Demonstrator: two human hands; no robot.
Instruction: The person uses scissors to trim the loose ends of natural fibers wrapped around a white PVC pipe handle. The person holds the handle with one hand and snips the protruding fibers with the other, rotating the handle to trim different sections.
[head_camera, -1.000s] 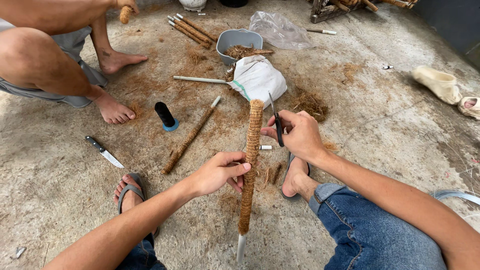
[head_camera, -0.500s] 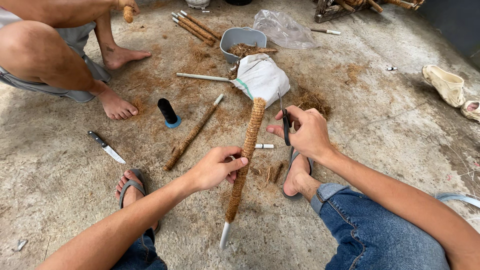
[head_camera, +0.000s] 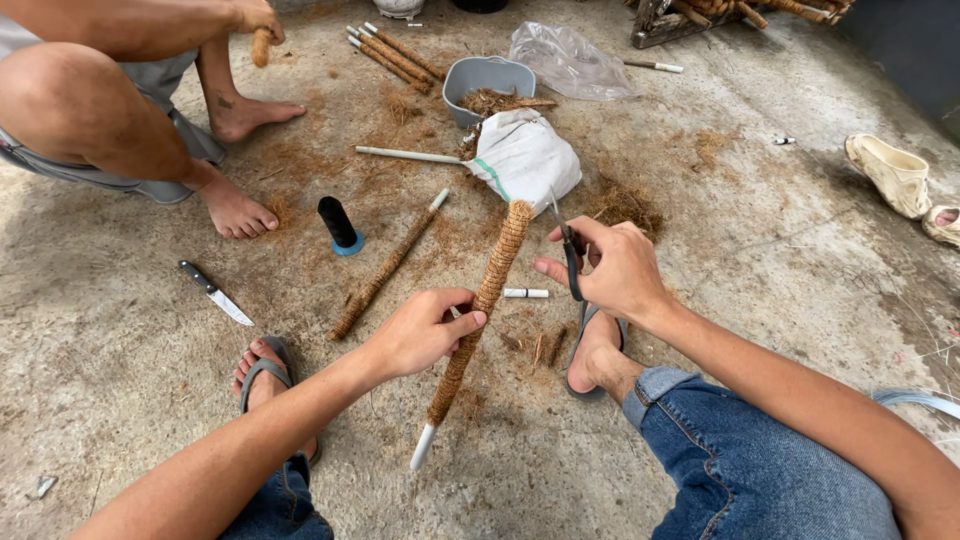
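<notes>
My left hand (head_camera: 425, 330) grips the middle of a long stick wrapped in brown coir rope (head_camera: 490, 285), held tilted with its bare white tip (head_camera: 423, 447) pointing down toward me. My right hand (head_camera: 615, 270) holds a pair of dark scissors (head_camera: 568, 250), blades pointing up, just right of the stick's upper end. The two hands are apart, with the stick between them.
On the concrete floor lie another wrapped stick (head_camera: 385, 270), a black thread spool (head_camera: 340, 225), a knife (head_camera: 215, 292), a white sack (head_camera: 525, 155), a grey tub of fibre (head_camera: 480, 75) and a clear plastic bag (head_camera: 565, 55). Another person (head_camera: 110, 110) squats at the upper left.
The wrapped stick has tilted from nearly upright to slanting, its lower tip swinging left. My right hand with the scissors has stayed beside the stick's top.
</notes>
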